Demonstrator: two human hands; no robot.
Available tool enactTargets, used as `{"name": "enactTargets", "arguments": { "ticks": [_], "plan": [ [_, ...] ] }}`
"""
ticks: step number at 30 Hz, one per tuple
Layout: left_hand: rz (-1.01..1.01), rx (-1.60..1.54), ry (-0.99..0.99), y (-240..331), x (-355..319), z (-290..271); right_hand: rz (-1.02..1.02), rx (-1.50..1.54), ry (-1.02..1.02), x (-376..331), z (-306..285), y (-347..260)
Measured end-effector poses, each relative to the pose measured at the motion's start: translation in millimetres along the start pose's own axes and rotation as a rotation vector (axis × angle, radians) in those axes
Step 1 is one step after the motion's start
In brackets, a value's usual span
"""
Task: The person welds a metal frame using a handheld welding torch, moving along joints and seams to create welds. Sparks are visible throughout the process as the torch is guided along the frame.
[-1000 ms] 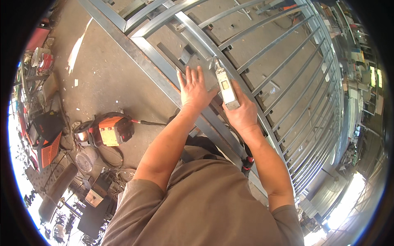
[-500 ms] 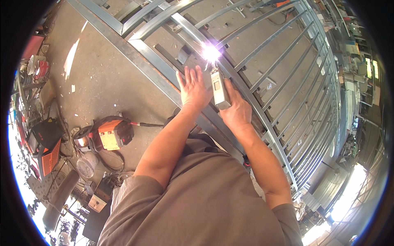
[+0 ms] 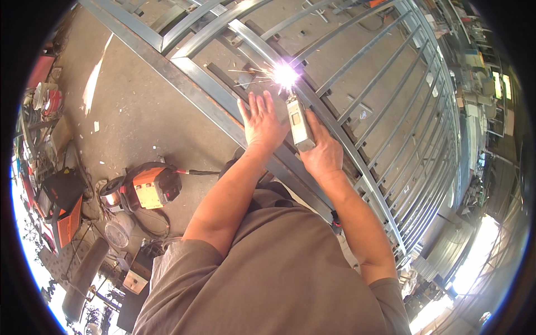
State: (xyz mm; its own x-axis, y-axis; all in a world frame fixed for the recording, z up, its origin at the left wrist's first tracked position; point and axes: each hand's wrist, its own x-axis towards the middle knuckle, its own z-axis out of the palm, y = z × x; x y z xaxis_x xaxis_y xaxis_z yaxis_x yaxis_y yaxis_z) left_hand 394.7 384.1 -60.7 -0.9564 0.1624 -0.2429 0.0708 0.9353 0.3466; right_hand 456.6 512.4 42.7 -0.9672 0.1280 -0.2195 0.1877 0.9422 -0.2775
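Note:
My right hand (image 3: 325, 149) is closed around a boxy, pale metal welding gun (image 3: 301, 131). Its nozzle points away from me at a metal rail (image 3: 353, 153) of a large barred frame. A brilliant white-violet glare (image 3: 285, 75) covers the spot at the nozzle's tip, hiding the joint there, and orange sparks fly off to its left. My left hand (image 3: 261, 127) is held open just left of the gun, palm down with fingers stretched toward the glare. It grips nothing; whether it rests on the tubing below, I cannot tell.
Curved rows of bars (image 3: 365, 106) spread to the right. A square steel tube (image 3: 201, 84) runs diagonally in front of me. On the floor at left sit an orange-and-black machine (image 3: 149, 187) with a cable (image 3: 201, 172) and a pale bucket (image 3: 117, 231). Clutter lines both sides.
Orange sparks now spray leftward from the glare. The whole view has shifted slightly; both hands and the welding gun keep nearly the same pose.

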Motion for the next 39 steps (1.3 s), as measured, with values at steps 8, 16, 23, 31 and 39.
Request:
{"name": "enactTargets", "arguments": {
  "ticks": [8,16,23,31,39],
  "plan": [
    [-0.017,-0.115,0.02,3.7,-0.6,-5.8,-0.063,0.181,0.081,-51.8,-13.2,26.4],
    [-0.011,-0.029,-0.037,4.9,-1.2,-8.4,0.007,0.065,0.084,-71.0,3.2,52.2],
    [0.007,0.013,0.008,5.1,-1.4,-1.7,-0.07,0.056,0.178,-69.0,15.9,55.4],
    [0.004,-0.032,0.011,3.8,-1.6,-0.3,-0.023,0.0,0.118,-70.2,16.4,52.0],
    [0.018,-0.022,0.042,1.0,-0.4,4.1,0.018,0.011,0.106,-70.6,16.4,52.2]
  ]
}}
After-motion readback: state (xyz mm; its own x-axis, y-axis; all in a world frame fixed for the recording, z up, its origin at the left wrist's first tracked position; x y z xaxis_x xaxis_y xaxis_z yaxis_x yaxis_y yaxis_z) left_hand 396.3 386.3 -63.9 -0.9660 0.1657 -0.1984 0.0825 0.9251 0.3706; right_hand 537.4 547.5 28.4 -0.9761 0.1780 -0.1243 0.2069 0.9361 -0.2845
